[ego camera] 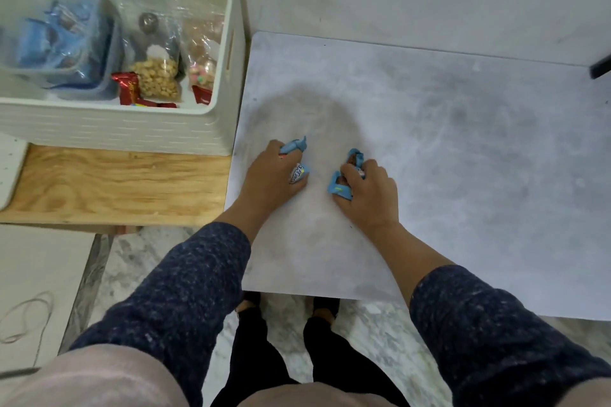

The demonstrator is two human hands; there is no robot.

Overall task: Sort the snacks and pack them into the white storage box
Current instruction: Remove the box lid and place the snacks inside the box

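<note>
My left hand (269, 175) grips small blue-wrapped snacks (296, 158) against the grey mat (429, 149). My right hand (372, 190) grips more of the same blue-wrapped snacks (340, 187) a little to the right, its fingers curled over them. The white storage box (109, 124) stands at the upper left on a wooden board. Inside it are a clear tub of blue snack packs (62, 40), a bag of peanuts (157, 78), a bag of mixed sweets (203, 53) and red-wrapped snacks (129, 87).
The wooden board (115, 185) lies left of the mat, below the box. A black object (600, 66) pokes in at the right edge. Marble floor and my legs show under the mat's front edge. A rubber band (26, 315) lies on the white surface at the lower left.
</note>
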